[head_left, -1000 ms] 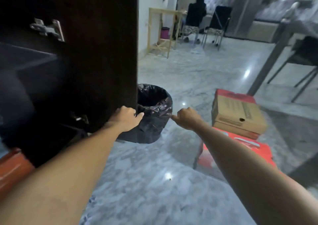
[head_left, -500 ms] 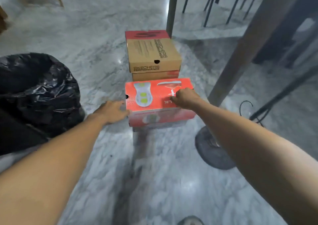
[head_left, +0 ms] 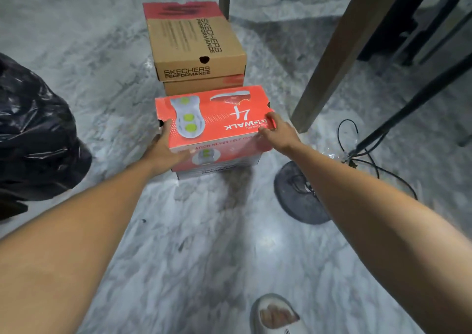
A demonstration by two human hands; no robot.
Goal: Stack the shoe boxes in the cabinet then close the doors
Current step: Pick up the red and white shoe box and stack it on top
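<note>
Black bin bag (head_left: pixel 33 134) sat far left. Left hand (head_left: pixel 163 150) gripped red shoe box (head_left: pixel 217 122) at left end, on floor before brown box (head_left: pixel 194 45). Right hand (head_left: pixel 279 132) clasped right corner. Cables (head_left: pixel 362 155) lay right.

Grey marble floor (head_left: pixel 204 244), table leg (head_left: pixel 339 53)

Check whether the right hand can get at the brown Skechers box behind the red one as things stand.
Probably yes, but not at once: the right hand grips the red box, which sits in front of the brown box. The brown box's top is bare and nothing stands above it.
</note>
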